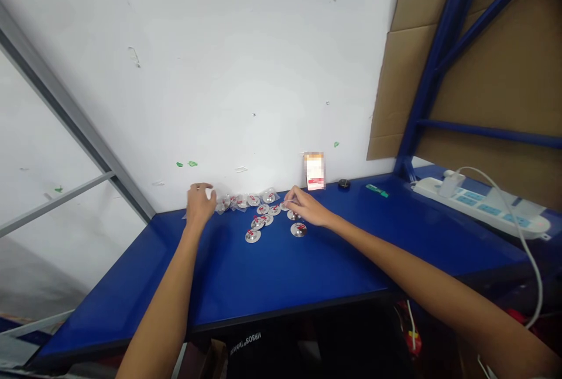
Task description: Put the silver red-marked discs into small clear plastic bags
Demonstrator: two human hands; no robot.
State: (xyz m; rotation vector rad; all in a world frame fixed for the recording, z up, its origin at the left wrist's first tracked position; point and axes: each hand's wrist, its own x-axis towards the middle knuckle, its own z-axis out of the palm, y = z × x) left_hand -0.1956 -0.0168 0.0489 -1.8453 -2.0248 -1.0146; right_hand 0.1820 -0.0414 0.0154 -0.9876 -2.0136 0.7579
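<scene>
Both arms are reaching across the blue tabletop [272,273] toward its far edge, where a cluster of small silver discs [259,221] with red markings is lying against the white wall [219,74]. Some discs at the back look to be sitting in clear wrappers [239,200], while those nearer the person are lying bare and flat, probably spread out so each can be picked singly.

The left hand [199,203] is hovering at the left end of the row, fingers loosely curled and partly open; whether it is gripping a wrapper is impossible to tell. The right hand [307,208] is resting on the tabletop at the right side of the cluster, fingers pinched together over a disc, though its hold is too small to confirm. One bare disc [298,229] is lying just beside that wrist.

Further right along the far edge, a small box [314,171] is leaning upright against the wall, with a dark round object [343,183] and a green item [377,191] beyond it. A white power strip [478,206] is lying near the right corner, below blue shelving [430,74] and cardboard [504,74].
</scene>
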